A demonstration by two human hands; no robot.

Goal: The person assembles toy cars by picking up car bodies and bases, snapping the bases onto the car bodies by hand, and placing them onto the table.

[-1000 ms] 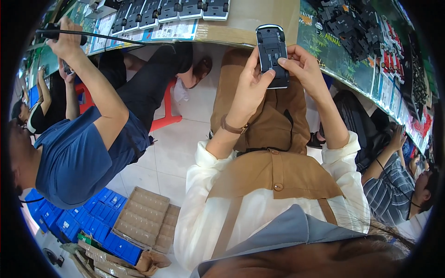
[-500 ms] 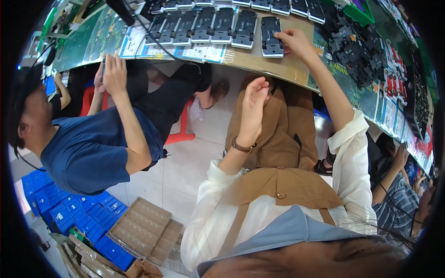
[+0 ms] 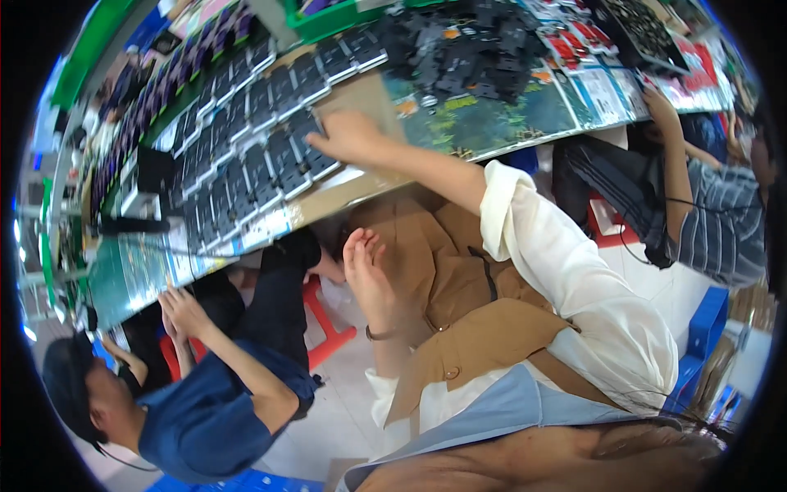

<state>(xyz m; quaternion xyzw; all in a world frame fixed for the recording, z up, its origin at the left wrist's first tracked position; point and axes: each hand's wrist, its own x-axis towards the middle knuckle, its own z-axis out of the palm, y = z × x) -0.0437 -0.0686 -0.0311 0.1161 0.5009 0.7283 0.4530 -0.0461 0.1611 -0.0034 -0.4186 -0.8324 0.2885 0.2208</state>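
My right hand reaches out over the table, its fingers pressed on a flat black plastic casing with a white edge at the near right end of a row. Beside it, several casings of the same kind lie in close slanting rows. My left hand is raised in front of my lap, below the table edge. Its fingers are loosely bent and apart, and nothing is in them.
A heap of loose black plastic parts lies at the far middle, with red-and-white pieces to its right. A green bin stands behind. Left of me sits a co-worker in a blue shirt; another person in a striped shirt is at the right.
The view has turned to the right. My right hand has brought the separate casing left against the end of the row. My left hand stays raised and empty.
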